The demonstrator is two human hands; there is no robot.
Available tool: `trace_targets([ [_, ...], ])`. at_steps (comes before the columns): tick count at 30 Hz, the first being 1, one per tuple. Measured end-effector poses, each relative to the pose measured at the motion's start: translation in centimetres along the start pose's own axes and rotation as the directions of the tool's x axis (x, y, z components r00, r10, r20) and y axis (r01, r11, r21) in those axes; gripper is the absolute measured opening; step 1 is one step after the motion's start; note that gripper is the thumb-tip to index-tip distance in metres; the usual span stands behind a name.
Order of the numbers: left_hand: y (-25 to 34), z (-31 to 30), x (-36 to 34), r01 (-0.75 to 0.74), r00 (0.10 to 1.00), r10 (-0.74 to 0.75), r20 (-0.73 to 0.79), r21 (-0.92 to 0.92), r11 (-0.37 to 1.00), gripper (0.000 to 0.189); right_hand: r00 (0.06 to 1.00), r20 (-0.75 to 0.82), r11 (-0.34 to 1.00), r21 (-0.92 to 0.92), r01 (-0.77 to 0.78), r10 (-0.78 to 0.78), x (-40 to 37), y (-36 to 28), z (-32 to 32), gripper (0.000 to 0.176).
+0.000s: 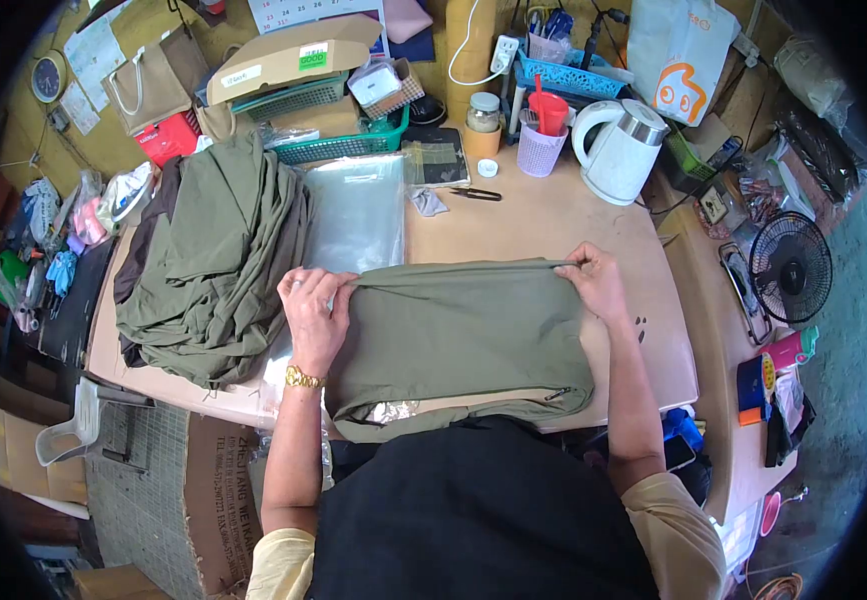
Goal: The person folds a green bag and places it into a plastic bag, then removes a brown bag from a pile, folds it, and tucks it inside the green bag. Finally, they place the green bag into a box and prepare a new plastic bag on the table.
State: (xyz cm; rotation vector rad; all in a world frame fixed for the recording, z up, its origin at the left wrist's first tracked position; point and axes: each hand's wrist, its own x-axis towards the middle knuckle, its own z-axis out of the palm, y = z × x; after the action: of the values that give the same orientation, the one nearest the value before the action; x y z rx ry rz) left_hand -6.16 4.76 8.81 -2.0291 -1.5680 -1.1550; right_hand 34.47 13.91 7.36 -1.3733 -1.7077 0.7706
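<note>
An olive-green garment (453,335) lies folded into a rough rectangle on the table in front of me. My left hand (313,315) pinches its far left corner, and my right hand (594,283) pinches the far right corner, so the far edge runs nearly straight between them. A short dark zip (558,393) shows near the garment's lower right. Under its near edge, a strip of shiny clear plastic peeks out. To the left of my left hand sits a heap of olive-green garments (213,270), with dark brown cloth at its side.
Clear plastic bags (356,215) lie behind my left hand. Thread snips (476,194) and a grey cloth scrap (428,202) rest farther back. A white electric kettle (618,150), a lilac basket (543,150) and a green basket (338,148) line the back. A black fan (791,267) stands right.
</note>
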Motion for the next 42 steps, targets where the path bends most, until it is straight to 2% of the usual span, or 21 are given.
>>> trace_targets([
  [4,0.4,-0.8,-3.3,-0.044,0.999,0.044,-0.004,0.042,0.998,0.012,0.951,-0.053,0.949,0.073,0.306,-0.303,-1.8,0.7,-0.6,0.017],
  [7,1.2,-2.2,-6.9,-0.018,0.944,0.031,0.328,-0.042,0.999,0.011,0.927,0.134,0.930,-0.070,0.361,-0.350,-5.0,2.4,-1.0,0.018],
  [9,0.7,-2.6,-7.9,0.049,0.912,0.000,0.409,-0.111,0.993,0.013,0.875,0.422,0.947,-0.102,0.306,-0.237,-6.4,1.8,-1.6,0.019],
  [10,0.4,-3.4,-7.4,0.236,0.864,-0.102,0.493,-0.216,0.948,0.013,0.872,0.429,0.947,-0.100,0.305,-0.236,-6.2,2.2,-1.8,0.019],
  [11,-0.1,-3.7,-6.9,0.417,0.793,-0.183,0.582,-0.298,0.859,0.013,0.923,0.361,0.986,0.140,0.086,-0.131,-5.7,2.7,-2.1,0.016],
  [12,-0.9,-2.9,-6.4,0.378,0.901,-0.216,0.377,-0.434,0.818,0.012,0.948,0.319,0.916,0.381,-0.123,-0.006,-5.0,3.0,-2.1,0.016],
  [13,-1.4,-2.7,-4.9,0.515,0.847,-0.396,0.353,-0.366,0.775,0.014,0.948,0.319,0.916,0.383,-0.119,-0.011,-3.7,3.0,-1.8,0.016],
  [15,-2.2,-1.4,-1.9,0.629,0.774,-0.571,0.274,-0.227,0.743,0.029,0.930,0.116,0.920,0.147,-0.363,0.348,-0.3,3.0,-1.2,0.025],
  [16,-2.6,-0.2,-0.7,0.617,0.782,-0.579,0.231,-0.147,0.774,0.040,0.932,0.114,0.921,0.149,-0.359,0.344,1.3,3.6,-0.5,0.025],
  [17,-3.5,1.2,0.1,0.615,0.783,-0.578,0.228,-0.147,0.775,0.040,0.870,0.224,0.879,0.091,-0.468,0.440,3.0,4.6,0.4,0.031],
  [18,-4.6,2.9,0.6,0.645,0.659,-0.604,0.447,0.077,0.761,0.045,0.785,0.325,0.826,0.018,-0.563,0.528,4.0,5.0,0.7,0.037],
  [19,-4.7,3.5,1.2,0.602,0.473,-0.631,0.614,0.298,0.741,0.052,0.787,0.324,0.829,0.018,-0.559,0.525,4.5,4.4,0.9,0.037],
  [21,-4.4,3.6,1.4,0.595,0.451,-0.580,0.678,0.256,0.762,0.055,0.790,0.494,0.886,-0.445,-0.127,0.362,5.0,3.7,1.8,0.023],
  [22,-4.2,3.6,1.5,0.589,0.423,-0.525,0.738,0.216,0.779,0.058,0.792,0.491,0.886,-0.444,-0.131,0.363,4.7,4.0,2.0,0.023],
  [23,-4.7,3.9,0.5,0.584,0.547,-0.471,0.692,0.088,0.807,0.051,0.846,0.476,0.953,-0.283,-0.112,0.241,4.1,4.3,2.4,0.021],
  [24,-4.8,3.7,-0.1,0.583,0.547,-0.468,0.694,0.086,0.808,0.051,0.890,0.439,0.990,-0.118,-0.076,0.121,3.4,4.7,2.6,0.023],
  [26,-4.7,3.1,-1.1,0.775,0.589,-0.448,0.673,-0.312,0.550,0.034,0.936,0.332,0.993,-0.009,-0.117,0.114,2.1,2.4,1.8,0.018],
  [27,-3.1,1.6,-0.3,0.838,0.543,-0.473,0.694,-0.410,0.361,0.020,0.968,0.222,0.985,0.106,-0.140,0.113,1.4,1.0,1.2,0.019],
  [30,-2.4,0.1,-0.7,0.849,0.514,-0.426,0.744,-0.512,0.131,0.021,0.998,0.047,0.922,0.384,-0.051,0.036,-0.5,-1.0,0.3,0.021],
  [35,-0.5,-2.8,-1.7,0.720,0.641,-0.434,0.634,-0.692,0.053,0.015,0.998,0.032,0.950,0.307,-0.052,0.044,-3.7,-3.7,-2.4,0.022],
  [42,3.2,-6.0,-1.8,0.705,0.660,-0.431,0.615,-0.705,0.073,0.012,0.997,-0.069,0.943,0.332,0.003,0.021,-6.0,-2.8,-3.8,0.017],
])
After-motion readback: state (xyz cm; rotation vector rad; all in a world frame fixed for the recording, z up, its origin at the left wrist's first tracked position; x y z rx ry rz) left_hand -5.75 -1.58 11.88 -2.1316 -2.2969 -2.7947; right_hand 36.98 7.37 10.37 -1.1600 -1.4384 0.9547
